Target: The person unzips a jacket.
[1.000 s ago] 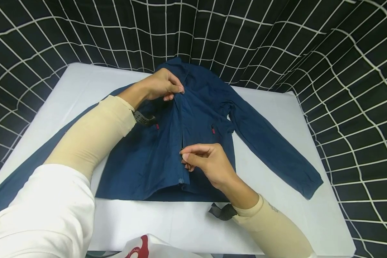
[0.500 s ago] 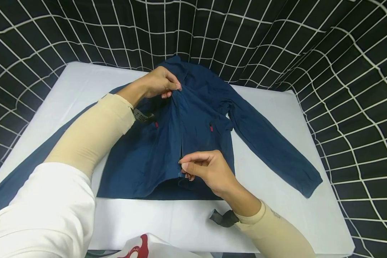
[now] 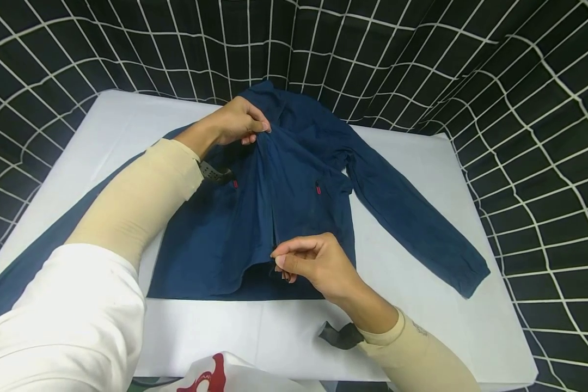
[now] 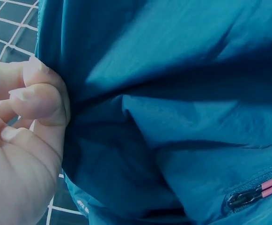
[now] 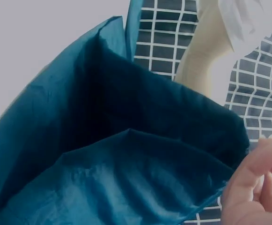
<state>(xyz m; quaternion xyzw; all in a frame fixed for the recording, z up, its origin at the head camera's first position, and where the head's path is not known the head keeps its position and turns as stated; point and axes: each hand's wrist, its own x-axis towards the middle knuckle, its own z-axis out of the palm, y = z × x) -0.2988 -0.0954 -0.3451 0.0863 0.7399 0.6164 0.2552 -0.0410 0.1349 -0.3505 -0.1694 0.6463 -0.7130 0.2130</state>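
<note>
A dark blue zip-up jacket [image 3: 306, 163] lies front up, with short red pulls on its two pockets [image 3: 318, 188]. My left hand [image 3: 237, 121] pinches the front edge near the chest and lifts it into a ridge. In the left wrist view, thumb and fingertips of that left hand [image 4: 25, 126] grip the bunched cloth. Low on the front zip, close to the hem, my right hand [image 3: 318, 267] pinches the zipper pull, which the fingers hide. From the right wrist, the right hand [image 5: 255, 183] is beside the hem [image 5: 131, 136], which gapes open.
Under the jacket is a white-covered table [image 3: 451, 337]. One jacket sleeve [image 3: 416, 223] stretches right; the other [image 3: 34, 261] runs left, partly beneath my left arm. Black curtains [image 3: 348, 49] with a white grid stand behind and at the sides. A dark strap [image 3: 340, 335] hangs from my right wrist.
My right hand has slid down the front zip to near the hem. The left hand, still pinching the cloth, has shifted slightly up and left, and the lower hem has risen.
</note>
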